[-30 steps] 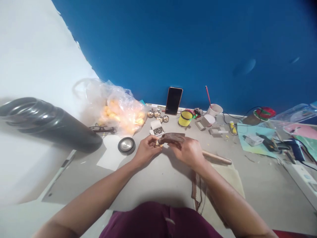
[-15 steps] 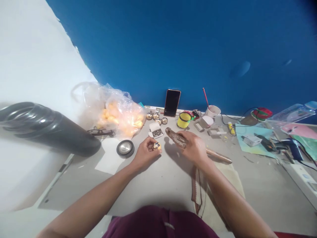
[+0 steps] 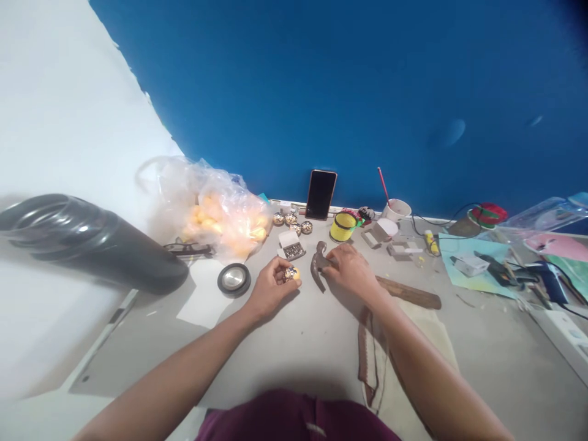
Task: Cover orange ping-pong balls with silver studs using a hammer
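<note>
My left hand (image 3: 271,286) pinches a small yellow ball (image 3: 291,274) studded with shiny metal pieces. To its right, my right hand (image 3: 351,269) is on a hammer near its claw head (image 3: 320,265); the wooden handle (image 3: 411,293) runs out to the right beneath the wrist. The hammer lies at the table surface with its head turned sideways. Just beyond the ball, an opened small box (image 3: 293,247) holds many tiny metal pieces. Several studded balls (image 3: 291,219) sit behind that box.
A plastic bag (image 3: 220,214) of yellow balls and a dark cylinder (image 3: 105,245) occupy the left. A phone (image 3: 321,194) leans on the wall. A yellow roll (image 3: 342,226), a cup (image 3: 397,210) and a cloth bag (image 3: 427,343) are to the right.
The hammer has come down and rotated, so its claw head now shows sideways. My right hand has shifted its fingers toward the head. My left hand keeps the ball in nearly the same place.
</note>
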`<state>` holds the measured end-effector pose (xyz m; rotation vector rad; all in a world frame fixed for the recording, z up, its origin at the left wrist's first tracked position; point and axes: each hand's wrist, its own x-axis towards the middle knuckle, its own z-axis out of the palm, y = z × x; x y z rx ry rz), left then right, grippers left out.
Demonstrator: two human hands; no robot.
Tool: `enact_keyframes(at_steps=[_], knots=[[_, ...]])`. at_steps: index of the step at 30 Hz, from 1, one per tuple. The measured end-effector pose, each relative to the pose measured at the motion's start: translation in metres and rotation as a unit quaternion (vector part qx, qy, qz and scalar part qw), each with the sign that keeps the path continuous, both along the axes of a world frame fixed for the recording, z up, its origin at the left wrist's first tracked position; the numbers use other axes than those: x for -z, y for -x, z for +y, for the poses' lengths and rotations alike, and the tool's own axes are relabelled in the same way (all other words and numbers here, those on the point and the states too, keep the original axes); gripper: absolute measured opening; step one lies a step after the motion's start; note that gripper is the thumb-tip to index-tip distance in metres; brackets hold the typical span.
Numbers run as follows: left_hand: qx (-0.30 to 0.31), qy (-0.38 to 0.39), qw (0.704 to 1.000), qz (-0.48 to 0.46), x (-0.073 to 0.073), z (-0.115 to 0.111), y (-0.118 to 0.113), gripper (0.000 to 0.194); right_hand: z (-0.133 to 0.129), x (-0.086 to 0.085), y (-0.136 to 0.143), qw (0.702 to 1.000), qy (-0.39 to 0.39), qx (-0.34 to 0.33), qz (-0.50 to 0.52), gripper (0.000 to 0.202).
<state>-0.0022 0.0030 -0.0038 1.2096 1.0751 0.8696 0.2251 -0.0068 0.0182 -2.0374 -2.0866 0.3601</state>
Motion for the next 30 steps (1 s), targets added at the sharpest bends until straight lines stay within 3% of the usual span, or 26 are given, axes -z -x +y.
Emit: enact_keyframes(at_steps=[7, 13, 30], knots=[[0.0, 0.017, 1.0, 0.0, 0.004, 0.0, -0.001, 0.041, 0.039, -0.031, 0.044, 0.995, 0.001, -0.082, -0.064, 0.027], [0.008, 0.019, 1.0, -0.018, 0.004, 0.001, 0.0, 0.041, 0.071, -0.026, 0.075, 0.986, 0.06, -0.1, -0.123, 0.03], [0.011, 0.015, 1.0, -0.001, 0.001, 0.001, -0.001, 0.04, 0.079, -0.024, 0.07, 0.989, 0.031, -0.118, -0.081, 0.03]])
